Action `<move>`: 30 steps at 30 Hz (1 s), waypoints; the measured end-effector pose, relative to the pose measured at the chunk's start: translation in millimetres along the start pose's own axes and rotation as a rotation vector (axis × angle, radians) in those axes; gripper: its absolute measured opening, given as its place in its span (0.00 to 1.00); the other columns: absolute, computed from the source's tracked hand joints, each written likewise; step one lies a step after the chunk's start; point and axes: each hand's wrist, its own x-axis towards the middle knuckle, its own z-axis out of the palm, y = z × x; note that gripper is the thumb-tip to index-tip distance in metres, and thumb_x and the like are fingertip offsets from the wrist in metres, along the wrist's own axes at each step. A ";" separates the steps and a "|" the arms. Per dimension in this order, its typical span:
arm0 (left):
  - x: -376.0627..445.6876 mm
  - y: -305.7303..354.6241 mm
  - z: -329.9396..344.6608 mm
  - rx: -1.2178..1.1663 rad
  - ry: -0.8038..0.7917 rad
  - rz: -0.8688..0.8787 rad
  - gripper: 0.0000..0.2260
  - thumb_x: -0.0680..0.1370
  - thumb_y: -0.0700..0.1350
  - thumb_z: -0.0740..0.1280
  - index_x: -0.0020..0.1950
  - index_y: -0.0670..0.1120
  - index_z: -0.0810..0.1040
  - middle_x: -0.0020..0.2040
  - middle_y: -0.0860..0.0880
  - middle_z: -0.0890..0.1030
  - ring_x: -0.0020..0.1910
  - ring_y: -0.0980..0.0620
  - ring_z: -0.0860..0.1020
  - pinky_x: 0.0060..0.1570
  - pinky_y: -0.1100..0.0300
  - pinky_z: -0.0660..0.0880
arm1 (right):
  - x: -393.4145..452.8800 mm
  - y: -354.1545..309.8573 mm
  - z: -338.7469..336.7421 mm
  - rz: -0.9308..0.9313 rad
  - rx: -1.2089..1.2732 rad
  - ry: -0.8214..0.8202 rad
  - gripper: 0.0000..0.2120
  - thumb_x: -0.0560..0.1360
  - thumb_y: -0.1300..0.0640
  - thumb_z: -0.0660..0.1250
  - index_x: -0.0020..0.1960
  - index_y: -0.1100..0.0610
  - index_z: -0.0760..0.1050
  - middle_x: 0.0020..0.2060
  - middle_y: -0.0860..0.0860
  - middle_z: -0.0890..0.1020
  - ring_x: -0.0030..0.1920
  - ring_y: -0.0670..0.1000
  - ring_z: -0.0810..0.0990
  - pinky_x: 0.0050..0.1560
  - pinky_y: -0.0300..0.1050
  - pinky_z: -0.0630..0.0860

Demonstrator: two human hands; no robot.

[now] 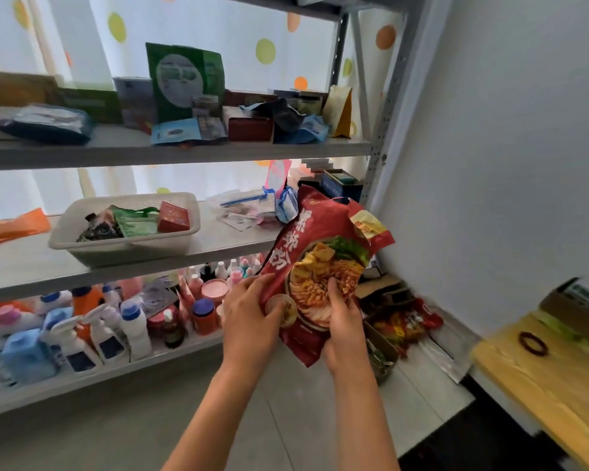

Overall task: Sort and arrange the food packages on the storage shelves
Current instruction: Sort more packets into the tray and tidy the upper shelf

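Top shelf (184,151) in front of me carries a green pouch (184,79) standing upright, blue packets (187,130) lying flat, a dark red box (250,128). Middle shelf (24,266) holds a white basket (123,246) and an orange bag (12,226) at the left. Bottom shelf (99,372) is crowded with bottles (135,331) and jars (204,316). A cardboard box (385,348) sits on the floor (286,419).

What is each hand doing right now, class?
Left hand: grips the red noodle packet.
Right hand: grips the same packet.

Both forearms bare, no sleeves visible.
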 end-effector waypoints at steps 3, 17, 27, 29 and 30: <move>-0.9 2.4 2.8 -0.055 -0.127 0.053 0.30 0.72 0.53 0.76 0.73 0.54 0.72 0.70 0.50 0.70 0.73 0.49 0.66 0.73 0.46 0.65 | -4.1 -4.8 1.8 0.040 0.059 -0.046 0.23 0.73 0.47 0.69 0.65 0.55 0.75 0.56 0.57 0.85 0.56 0.59 0.85 0.52 0.55 0.82; 4.4 -24.3 -21.2 -0.691 -0.364 -0.241 0.31 0.64 0.47 0.82 0.64 0.48 0.77 0.53 0.46 0.85 0.55 0.46 0.83 0.54 0.56 0.78 | -16.9 4.9 22.0 0.031 -0.414 -0.219 0.32 0.78 0.32 0.47 0.62 0.51 0.79 0.56 0.49 0.86 0.61 0.49 0.82 0.63 0.53 0.76; 3.7 -25.4 -62.5 -1.045 -0.371 -0.440 0.16 0.71 0.37 0.70 0.59 0.42 0.79 0.54 0.38 0.84 0.50 0.40 0.84 0.46 0.48 0.83 | -6.3 13.5 28.2 0.043 -0.543 -0.229 0.39 0.71 0.38 0.73 0.77 0.48 0.65 0.71 0.48 0.75 0.69 0.48 0.75 0.70 0.50 0.72; 4.4 -27.3 -65.0 -1.057 -0.360 -0.471 0.16 0.72 0.38 0.69 0.60 0.41 0.79 0.55 0.37 0.84 0.49 0.40 0.84 0.46 0.49 0.83 | -6.0 13.8 28.5 0.033 -0.488 -0.247 0.29 0.69 0.41 0.74 0.68 0.49 0.75 0.57 0.45 0.85 0.57 0.47 0.84 0.62 0.50 0.79; 5.6 -29.3 -65.6 -1.047 -0.351 -0.472 0.17 0.73 0.38 0.69 0.62 0.41 0.78 0.55 0.37 0.84 0.49 0.40 0.84 0.46 0.49 0.83 | -4.8 15.3 26.9 0.029 -0.482 -0.251 0.25 0.69 0.42 0.74 0.64 0.48 0.78 0.54 0.45 0.86 0.55 0.48 0.85 0.61 0.53 0.80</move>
